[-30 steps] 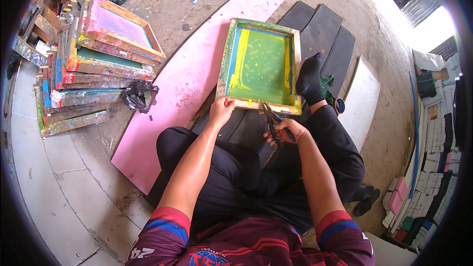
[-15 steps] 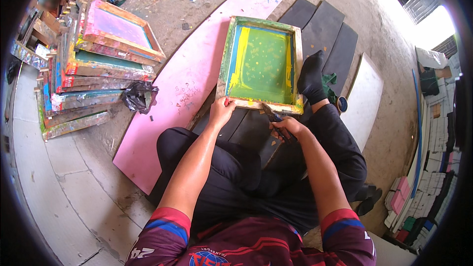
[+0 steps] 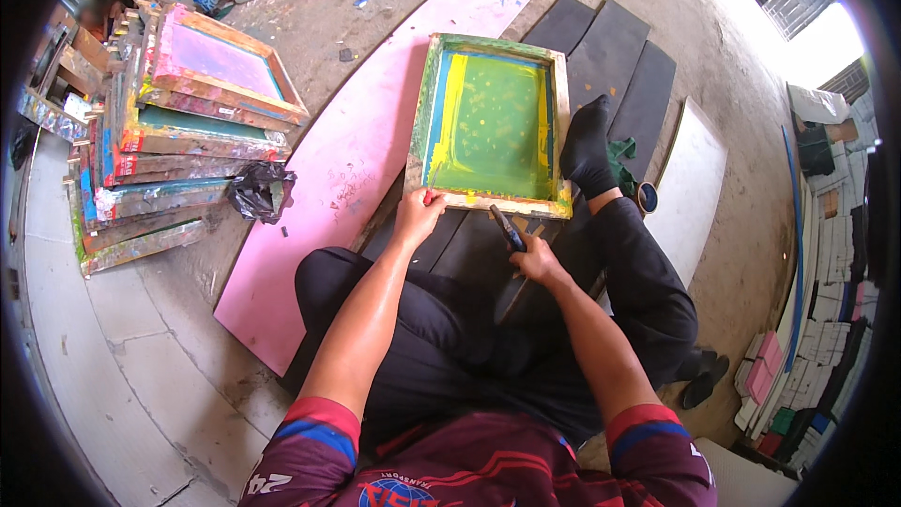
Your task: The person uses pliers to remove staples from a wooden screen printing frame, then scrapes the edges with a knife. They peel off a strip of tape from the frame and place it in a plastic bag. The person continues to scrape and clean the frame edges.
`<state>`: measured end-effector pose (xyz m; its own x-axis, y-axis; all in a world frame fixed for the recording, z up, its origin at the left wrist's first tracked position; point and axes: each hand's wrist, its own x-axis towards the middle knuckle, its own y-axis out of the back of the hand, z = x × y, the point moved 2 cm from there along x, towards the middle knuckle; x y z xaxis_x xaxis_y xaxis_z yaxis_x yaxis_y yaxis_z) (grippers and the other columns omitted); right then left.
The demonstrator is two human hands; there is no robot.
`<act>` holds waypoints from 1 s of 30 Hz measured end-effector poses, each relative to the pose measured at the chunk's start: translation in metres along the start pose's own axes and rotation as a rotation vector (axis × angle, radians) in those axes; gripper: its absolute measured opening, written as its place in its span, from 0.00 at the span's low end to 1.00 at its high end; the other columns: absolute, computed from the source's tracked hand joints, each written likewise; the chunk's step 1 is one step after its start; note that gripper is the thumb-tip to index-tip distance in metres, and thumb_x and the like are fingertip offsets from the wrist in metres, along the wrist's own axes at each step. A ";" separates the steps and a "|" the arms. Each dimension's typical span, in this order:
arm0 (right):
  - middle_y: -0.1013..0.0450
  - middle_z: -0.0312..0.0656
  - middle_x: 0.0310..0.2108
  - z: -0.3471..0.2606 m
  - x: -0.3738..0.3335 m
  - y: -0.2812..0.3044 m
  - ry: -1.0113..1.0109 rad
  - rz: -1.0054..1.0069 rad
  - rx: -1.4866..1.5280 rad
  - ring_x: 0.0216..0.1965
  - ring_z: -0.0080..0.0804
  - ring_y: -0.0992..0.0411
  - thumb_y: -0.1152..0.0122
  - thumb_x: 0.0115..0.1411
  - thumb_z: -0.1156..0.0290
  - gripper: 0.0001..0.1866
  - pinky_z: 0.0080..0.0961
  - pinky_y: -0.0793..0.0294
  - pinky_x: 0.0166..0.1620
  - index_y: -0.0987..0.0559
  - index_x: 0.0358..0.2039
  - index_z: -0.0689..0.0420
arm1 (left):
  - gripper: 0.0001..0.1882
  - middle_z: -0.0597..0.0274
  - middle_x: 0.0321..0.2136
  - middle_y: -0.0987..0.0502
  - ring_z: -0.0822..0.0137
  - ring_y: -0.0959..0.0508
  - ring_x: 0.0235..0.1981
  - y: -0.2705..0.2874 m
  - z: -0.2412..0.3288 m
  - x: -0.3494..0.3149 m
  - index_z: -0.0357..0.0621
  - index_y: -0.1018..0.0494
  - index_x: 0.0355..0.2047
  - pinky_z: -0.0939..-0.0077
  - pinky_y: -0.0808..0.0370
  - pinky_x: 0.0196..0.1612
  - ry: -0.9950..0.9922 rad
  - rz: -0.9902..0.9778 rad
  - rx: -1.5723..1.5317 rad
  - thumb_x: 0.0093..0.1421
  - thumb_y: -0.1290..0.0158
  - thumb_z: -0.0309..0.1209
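Observation:
A wooden screen-printing frame (image 3: 421, 99) with green mesh and yellow paint smears lies before me, its near edge toward my lap. At its near left corner my left hand (image 3: 419, 217) is closed around a thin, red-handled tool (image 3: 429, 196), whose slim tip rests over the frame's edge; its exact kind is too small to make out. My right hand (image 3: 539, 261) grips dark-handled pliers (image 3: 507, 228), their jaws pointing up and left just short of the frame's near edge. My black-socked foot (image 3: 588, 145) rests against the frame's right side.
Long black boards (image 3: 601, 52) lie under the frame, with a pink sheet (image 3: 324, 188) on the left and a white board (image 3: 690, 178) on the right. Stacked screen frames (image 3: 178, 136) and a black plastic bag (image 3: 261, 192) are at far left. A small cup (image 3: 647, 197) stands beside my leg.
My right hand has shifted slightly left and down, turning the pliers so their jaws sit nearer the middle of the frame's near edge. My left hand stays at the corner.

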<state>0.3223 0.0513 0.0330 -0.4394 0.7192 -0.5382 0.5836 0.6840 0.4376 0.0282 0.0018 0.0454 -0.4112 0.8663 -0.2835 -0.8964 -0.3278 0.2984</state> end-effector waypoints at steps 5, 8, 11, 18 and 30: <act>0.26 0.38 0.25 -0.019 -0.027 -0.025 0.131 -0.106 0.017 0.23 0.26 0.27 0.33 0.55 0.73 0.17 0.30 0.26 0.29 0.21 0.46 0.59 | 0.19 0.62 0.31 0.18 0.79 0.34 0.11 -0.008 0.012 -0.012 0.35 0.19 0.45 0.78 0.37 0.14 0.144 -0.355 -0.225 0.69 0.39 0.42; 0.20 0.53 0.32 -0.043 -0.041 -0.035 0.153 -0.179 0.001 0.38 0.45 0.20 0.32 0.52 0.69 0.21 0.40 0.23 0.45 0.20 0.47 0.62 | 0.16 0.64 0.29 0.19 0.79 0.33 0.11 -0.011 0.008 -0.017 0.37 0.20 0.41 0.78 0.38 0.13 0.169 -0.464 -0.239 0.71 0.42 0.40; 0.22 0.46 0.29 -0.046 -0.042 -0.041 0.086 -0.260 0.126 0.29 0.34 0.23 0.34 0.55 0.73 0.19 0.34 0.24 0.36 0.20 0.48 0.60 | 0.13 0.66 0.26 0.21 0.78 0.33 0.11 -0.006 0.004 -0.016 0.40 0.21 0.39 0.78 0.39 0.12 0.218 -0.528 -0.253 0.70 0.41 0.39; 0.23 0.41 0.27 -0.045 -0.044 -0.038 0.033 -0.415 0.538 0.25 0.30 0.24 0.38 0.56 0.77 0.19 0.29 0.24 0.31 0.22 0.49 0.64 | 0.11 0.71 0.20 0.28 0.78 0.33 0.11 0.002 0.017 -0.021 0.45 0.24 0.43 0.80 0.39 0.12 0.311 -0.578 -0.494 0.68 0.38 0.37; 0.20 0.50 0.35 -0.165 -0.002 -0.081 -0.003 -0.700 0.729 0.29 0.38 0.19 0.42 0.61 0.76 0.22 0.34 0.18 0.34 0.27 0.57 0.66 | 0.12 0.72 0.21 0.27 0.80 0.32 0.13 0.115 0.032 -0.007 0.43 0.22 0.42 0.82 0.38 0.13 0.211 -0.281 -0.580 0.65 0.34 0.35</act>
<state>0.1637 0.0144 0.1173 -0.8415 0.1839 -0.5080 0.4711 0.7102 -0.5232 -0.0661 -0.0301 0.1109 -0.1200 0.8756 -0.4678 -0.8934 -0.3007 -0.3337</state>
